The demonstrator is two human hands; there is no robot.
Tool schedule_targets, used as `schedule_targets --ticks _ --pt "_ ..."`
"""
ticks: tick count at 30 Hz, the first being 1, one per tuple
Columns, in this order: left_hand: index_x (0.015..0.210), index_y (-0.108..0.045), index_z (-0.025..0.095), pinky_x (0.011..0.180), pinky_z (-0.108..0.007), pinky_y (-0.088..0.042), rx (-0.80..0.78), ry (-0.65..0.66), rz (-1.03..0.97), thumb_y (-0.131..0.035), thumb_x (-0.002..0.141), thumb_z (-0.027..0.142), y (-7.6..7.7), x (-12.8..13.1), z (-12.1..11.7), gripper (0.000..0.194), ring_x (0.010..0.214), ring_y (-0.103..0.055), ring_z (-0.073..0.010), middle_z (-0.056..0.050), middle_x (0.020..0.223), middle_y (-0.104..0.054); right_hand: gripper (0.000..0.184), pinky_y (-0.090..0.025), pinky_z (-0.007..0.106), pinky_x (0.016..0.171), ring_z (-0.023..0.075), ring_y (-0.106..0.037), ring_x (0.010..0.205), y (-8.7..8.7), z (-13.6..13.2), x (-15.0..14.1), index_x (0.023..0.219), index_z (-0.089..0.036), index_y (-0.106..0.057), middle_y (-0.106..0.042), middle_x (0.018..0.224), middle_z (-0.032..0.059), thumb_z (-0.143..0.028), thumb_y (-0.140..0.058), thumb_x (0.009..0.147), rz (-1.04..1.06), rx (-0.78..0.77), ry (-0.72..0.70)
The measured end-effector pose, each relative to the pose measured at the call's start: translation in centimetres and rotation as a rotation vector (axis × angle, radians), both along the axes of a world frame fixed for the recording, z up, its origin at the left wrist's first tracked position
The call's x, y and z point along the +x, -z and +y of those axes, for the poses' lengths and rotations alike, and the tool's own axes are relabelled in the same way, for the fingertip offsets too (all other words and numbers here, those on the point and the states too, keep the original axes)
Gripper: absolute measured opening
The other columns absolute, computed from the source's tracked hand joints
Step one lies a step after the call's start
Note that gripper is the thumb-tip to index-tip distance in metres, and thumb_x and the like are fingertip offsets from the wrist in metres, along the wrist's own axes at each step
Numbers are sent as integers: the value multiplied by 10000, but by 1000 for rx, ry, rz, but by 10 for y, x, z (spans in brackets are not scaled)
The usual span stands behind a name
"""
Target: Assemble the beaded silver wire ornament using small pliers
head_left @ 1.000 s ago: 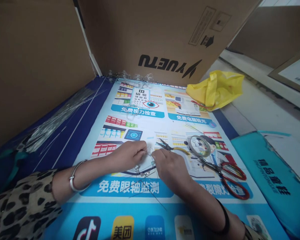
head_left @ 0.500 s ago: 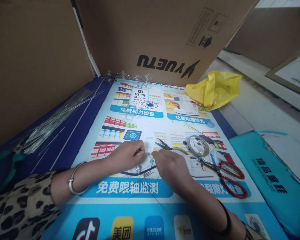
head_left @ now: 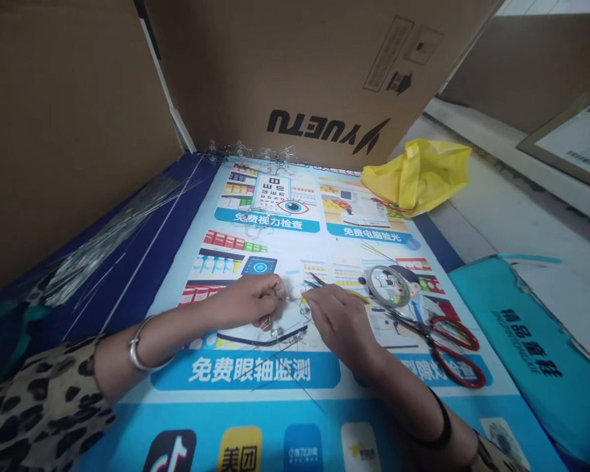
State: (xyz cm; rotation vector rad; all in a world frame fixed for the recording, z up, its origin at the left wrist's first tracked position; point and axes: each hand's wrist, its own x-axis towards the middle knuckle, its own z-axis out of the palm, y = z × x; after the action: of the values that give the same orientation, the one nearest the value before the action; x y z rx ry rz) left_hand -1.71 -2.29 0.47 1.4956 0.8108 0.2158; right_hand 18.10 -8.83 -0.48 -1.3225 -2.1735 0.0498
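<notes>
My left hand (head_left: 248, 300) and my right hand (head_left: 341, 322) meet over a printed poster (head_left: 285, 262) that covers the work surface. The left fingers pinch a thin wire with clear beads (head_left: 282, 331) on it. My right hand is closed over the yellow-handled pliers (head_left: 319, 283), whose dark jaws point at the left fingertips. A silver bangle sits on the left wrist, a black band on the right. Leopard-print sleeves show at the bottom edge.
Red-handled scissors (head_left: 447, 341) and a clear roll of tape (head_left: 388, 283) lie right of my hands. A bundle of thin wires (head_left: 108, 229) lies at the left, a yellow plastic bag (head_left: 417, 176) at the back right, a teal pouch (head_left: 531, 347) at the right. Cardboard boxes (head_left: 295, 72) wall the back.
My right hand has shifted slightly up and right onto the pliers. My left hand's fingers have curled tighter on the beaded wire. The view has drifted a little.
</notes>
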Motion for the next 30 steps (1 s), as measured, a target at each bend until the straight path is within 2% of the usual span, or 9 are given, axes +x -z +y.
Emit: schedule_targets --ticks 3,6,10,14,17,22,25,27,30 --pt "877 -496 170 545 -218 -444 -102 11 -58 -428 701 98 -4 1 3 203 607 -612 -118 14 682 -618 156 -440 252 690 143 -572 771 1 0 -1 907 -193 -586 -628 806 38 -158 -443 855 115 -26 27" --pt "871 -517 158 589 -223 -449 -134 30 -87 -451 690 81 -10 1 5 208 683 -621 -122 -7 767 -632 156 -450 241 694 134 -588 780 -1 0 -3 925 -200 -587 -641 818 28 -162 -454 852 188 -36 47" --pt "889 -540 149 616 -244 -454 -123 44 -74 -503 761 179 -14 2 4 137 703 -631 -134 -28 801 -643 162 -457 237 685 131 -599 773 -5 -2 -6 912 -202 -596 -650 821 26 -177 -446 856 217 -85 81" --pt "886 -566 142 582 -229 -446 -125 10 -72 -503 812 308 -10 5 1 192 638 -625 -120 -26 726 -648 172 -467 246 694 136 -609 790 -6 -2 -7 904 -212 -604 -662 831 22 -204 -439 856 248 -123 98" --pt "808 -575 127 510 -196 -413 -104 -15 -51 -489 818 301 -6 7 -1 194 545 -598 -93 -9 635 -622 170 -469 247 696 139 -615 798 -4 -1 -6 908 -214 -610 -668 850 21 -224 -451 848 289 -180 112" --pt "731 -535 139 466 -171 -393 -78 -48 -38 -501 801 252 2 7 -3 137 502 -579 -71 11 617 -612 165 -462 227 632 130 -614 723 0 1 -4 936 -210 -607 -669 829 10 -256 -494 824 368 -336 161" --pt "723 -513 149 453 -169 -390 -72 -79 -31 -511 792 241 6 6 -3 116 487 -575 -69 25 603 -600 145 -454 232 634 130 -601 711 -2 2 -2 911 -209 -605 -659 808 7 -264 -506 820 347 -342 159" --pt "739 -515 151 450 -174 -391 -77 -95 -23 -518 791 247 7 5 -3 109 485 -575 -73 26 604 -601 139 -449 245 673 135 -587 747 -7 3 0 883 -201 -602 -650 812 18 -256 -482 839 301 -286 140" --pt "764 -527 150 453 -185 -394 -94 -110 -10 -521 793 258 4 6 -3 112 481 -571 -79 23 595 -603 178 -421 321 783 180 -542 868 -14 3 6 902 -183 -602 -633 882 65 -257 -445 864 79 -164 151"
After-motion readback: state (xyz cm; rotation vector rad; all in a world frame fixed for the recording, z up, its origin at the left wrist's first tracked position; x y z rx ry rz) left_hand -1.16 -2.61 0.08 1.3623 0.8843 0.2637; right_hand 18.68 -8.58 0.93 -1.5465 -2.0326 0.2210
